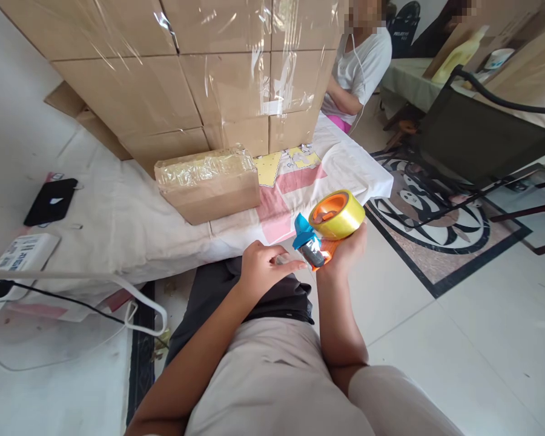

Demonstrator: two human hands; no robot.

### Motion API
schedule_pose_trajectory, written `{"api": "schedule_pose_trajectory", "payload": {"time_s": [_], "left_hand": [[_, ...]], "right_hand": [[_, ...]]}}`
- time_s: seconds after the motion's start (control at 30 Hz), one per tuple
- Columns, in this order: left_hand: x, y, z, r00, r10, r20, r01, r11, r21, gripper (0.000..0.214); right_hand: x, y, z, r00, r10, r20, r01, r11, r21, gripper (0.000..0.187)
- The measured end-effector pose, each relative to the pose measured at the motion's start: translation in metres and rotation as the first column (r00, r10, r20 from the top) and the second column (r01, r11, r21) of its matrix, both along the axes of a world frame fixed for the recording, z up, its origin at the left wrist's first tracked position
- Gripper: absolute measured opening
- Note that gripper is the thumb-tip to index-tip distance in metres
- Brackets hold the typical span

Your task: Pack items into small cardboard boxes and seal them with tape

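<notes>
In the head view, my right hand (349,249) grips a tape dispenser (327,247) with an orange body and a blue front piece. A wide roll of yellowish tape (345,219) on an orange core is mounted on it. My left hand (258,272) is just left of the dispenser, thumb pointing at its blue end and fingers curled. Something small and translucent shows between thumb and forefinger; I cannot make out what it is. A taped cardboard box (213,197) lies on the cloth-covered surface (236,233) beyond my hands.
Stacked cardboard boxes (227,79) wrapped with clear tape rise behind the single box. A person in a white shirt (367,60) sits beyond them. A dark folding chair (476,133) stands right, over a panda floor pattern (431,212). A black phone (51,201) and white rack (140,297) are left.
</notes>
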State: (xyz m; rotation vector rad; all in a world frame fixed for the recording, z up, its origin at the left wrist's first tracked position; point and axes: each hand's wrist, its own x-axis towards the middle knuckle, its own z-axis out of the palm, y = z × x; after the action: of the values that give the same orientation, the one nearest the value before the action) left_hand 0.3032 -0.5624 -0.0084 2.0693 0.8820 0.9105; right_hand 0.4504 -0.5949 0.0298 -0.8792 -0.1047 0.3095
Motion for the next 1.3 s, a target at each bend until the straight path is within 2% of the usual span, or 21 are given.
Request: {"api": "schedule_pose_trajectory", "payload": {"time_s": [0.13, 0.23, 0.4, 0.6, 0.73, 1.0, 1.17, 1.3], "left_hand": [[-0.002, 0.002, -0.002, 0.997, -0.064, 0.050, 0.069, 0.992, -0.109, 0.051], [-0.004, 0.004, -0.003, 0.988, -0.116, 0.103, 0.134, 0.974, -0.183, 0.050], [-0.004, 0.005, -0.005, 0.982, -0.070, 0.174, 0.106, 0.973, -0.206, 0.047], [-0.001, 0.004, -0.011, 0.984, 0.013, 0.179, 0.013, 0.989, -0.146, 0.055], [0.001, 0.002, -0.013, 0.986, 0.025, 0.163, 0.002, 0.987, -0.160, 0.056], [-0.004, -0.001, -0.007, 0.986, -0.012, 0.168, 0.026, 0.996, -0.086, 0.053], [-0.006, -0.004, -0.002, 0.990, -0.017, 0.142, 0.020, 1.000, -0.018, 0.053], [-0.012, -0.012, 0.014, 0.980, -0.058, 0.193, 0.051, 0.998, 0.037, 0.045]], "right_hand": [[0.001, -0.001, 0.004, 0.994, -0.069, 0.084, 0.068, 0.998, 0.019, 0.024], [-0.001, -0.002, 0.008, 0.993, -0.072, 0.089, 0.067, 0.996, 0.053, 0.022], [-0.004, -0.004, 0.007, 0.997, -0.064, 0.053, 0.064, 0.998, 0.012, 0.025], [-0.004, -0.004, 0.004, 0.985, -0.112, 0.129, 0.126, 0.987, -0.101, 0.030], [-0.002, -0.001, 0.000, 0.987, -0.137, 0.087, 0.148, 0.980, -0.130, 0.029], [0.003, 0.004, 0.000, 0.997, -0.069, 0.024, 0.069, 0.997, 0.038, 0.024], [0.008, 0.003, 0.001, 0.993, -0.097, 0.067, 0.097, 0.995, 0.003, 0.027], [0.018, 0.002, 0.000, 0.998, -0.067, -0.014, 0.067, 0.998, 0.020, 0.025]]}}
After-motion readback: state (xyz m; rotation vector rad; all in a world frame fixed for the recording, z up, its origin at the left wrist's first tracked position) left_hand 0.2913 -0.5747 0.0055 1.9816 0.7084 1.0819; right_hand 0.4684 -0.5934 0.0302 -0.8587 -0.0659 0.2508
